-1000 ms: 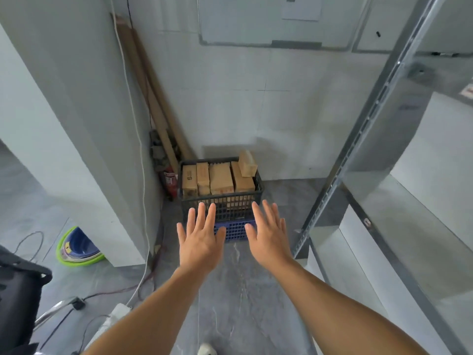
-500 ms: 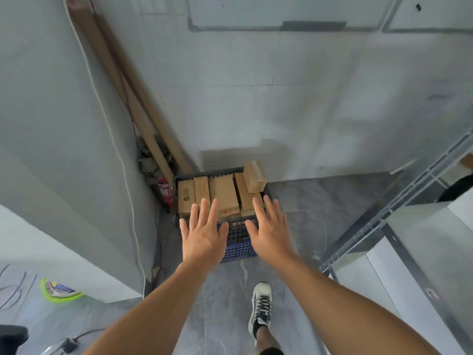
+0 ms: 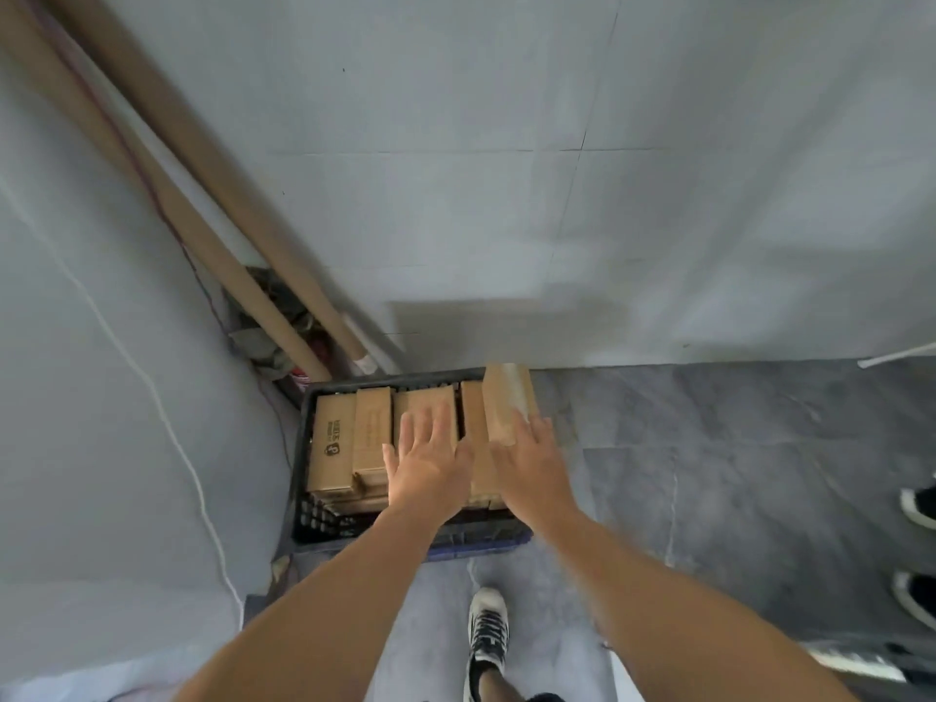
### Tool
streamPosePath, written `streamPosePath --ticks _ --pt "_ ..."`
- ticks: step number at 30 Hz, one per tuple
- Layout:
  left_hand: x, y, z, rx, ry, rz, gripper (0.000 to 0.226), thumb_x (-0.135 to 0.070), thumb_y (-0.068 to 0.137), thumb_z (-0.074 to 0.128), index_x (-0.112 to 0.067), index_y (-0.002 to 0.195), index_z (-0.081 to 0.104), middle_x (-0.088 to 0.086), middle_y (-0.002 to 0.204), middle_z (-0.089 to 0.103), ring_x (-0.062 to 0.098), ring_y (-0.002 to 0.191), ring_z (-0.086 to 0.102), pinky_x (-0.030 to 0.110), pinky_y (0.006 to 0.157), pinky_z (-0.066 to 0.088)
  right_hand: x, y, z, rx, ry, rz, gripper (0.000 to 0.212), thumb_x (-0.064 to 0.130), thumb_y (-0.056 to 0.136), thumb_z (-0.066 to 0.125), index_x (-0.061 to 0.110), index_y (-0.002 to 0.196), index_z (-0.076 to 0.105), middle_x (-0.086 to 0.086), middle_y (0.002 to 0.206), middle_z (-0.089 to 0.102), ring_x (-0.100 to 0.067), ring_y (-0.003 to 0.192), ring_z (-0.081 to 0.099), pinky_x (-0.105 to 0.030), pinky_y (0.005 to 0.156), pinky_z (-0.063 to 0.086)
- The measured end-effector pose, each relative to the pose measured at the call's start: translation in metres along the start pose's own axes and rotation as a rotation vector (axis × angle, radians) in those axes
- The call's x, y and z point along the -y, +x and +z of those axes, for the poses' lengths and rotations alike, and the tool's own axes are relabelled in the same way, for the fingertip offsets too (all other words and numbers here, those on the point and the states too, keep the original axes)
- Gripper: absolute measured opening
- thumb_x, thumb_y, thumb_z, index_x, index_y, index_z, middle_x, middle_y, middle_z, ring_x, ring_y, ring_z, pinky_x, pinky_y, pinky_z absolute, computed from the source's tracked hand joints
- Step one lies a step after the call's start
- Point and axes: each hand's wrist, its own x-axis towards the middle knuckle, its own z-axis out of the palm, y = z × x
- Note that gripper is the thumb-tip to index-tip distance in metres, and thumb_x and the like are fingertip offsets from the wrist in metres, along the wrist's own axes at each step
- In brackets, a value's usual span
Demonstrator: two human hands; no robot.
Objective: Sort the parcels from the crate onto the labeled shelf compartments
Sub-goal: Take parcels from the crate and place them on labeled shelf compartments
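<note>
Open hands over the crate

The left hand (image 3: pixel 430 461) and right hand (image 3: pixel 532 466) hover flat, fingers straight, holding nothing, likely ready to pick. Under them brown parcels (image 3: pixel 372 428) stand packed tight in the dark crate (image 3: pixel 324 521) on the floor (image 3: pixel 709 473) by the far wall (image 3: pixel 506 195). One tall parcel (image 3: pixel 506 400) sticks up at the right, so it looks easiest to grab.

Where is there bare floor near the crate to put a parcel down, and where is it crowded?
Free: the floor right of the crate, between the wall and the shoes at the far right. Crowded: the crate, packed with parcels; the corner behind its left, full of tubes.
</note>
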Motion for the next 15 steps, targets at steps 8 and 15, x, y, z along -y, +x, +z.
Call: streamPosePath --ticks 8,15 --pt "-0.02 0.097 0.029 0.099 -0.033 -0.092 0.062 -0.048 0.107 0.024 -0.033 0.16 -0.004 -0.008 0.169 -0.008 0.017 0.154 -0.013 0.049 0.125 -0.004 -0.039 0.099 0.018 0.111 0.354 0.34 0.056 0.046 0.1 0.042 0.029 0.152 0.035 -0.005 0.146 0.049 -0.024 0.127 0.053 -0.046 0.102 0.05" --pt "-0.025 0.165 0.073 0.242 -0.49 -0.218 0.057 -0.043 0.106 0.041 -0.03 0.158 0.021 -0.005 0.157 0.034 0.02 0.147 0.027 0.05 0.121 0.022 -0.07 0.149 0.033 0.004 0.396 0.45 0.049 0.036 0.106 0.039 0.02 0.152 0.039 -0.003 0.154 0.042 -0.025 0.142 0.039 -0.046 0.119 0.034"
